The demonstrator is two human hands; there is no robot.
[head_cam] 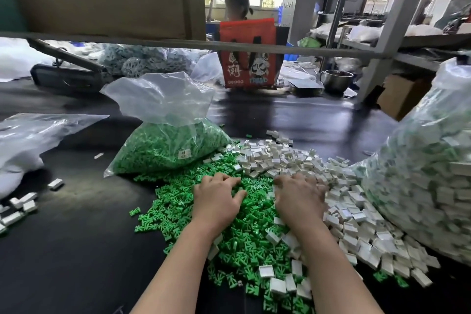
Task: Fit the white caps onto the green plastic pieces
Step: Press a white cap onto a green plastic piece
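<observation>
A heap of small green plastic pieces is spread on the black table in front of me. To its right lies a heap of white caps, with some caps mixed among the green. My left hand rests palm down on the green heap, fingers spread and bent into the pieces. My right hand lies palm down where green and white meet, fingers curved over the parts. Whether either hand holds a piece underneath is hidden.
A clear bag of green pieces stands behind the heap. A big clear bag of assembled parts fills the right side. A few white caps lie at the left. An orange bag, a metal cup and a person stand behind.
</observation>
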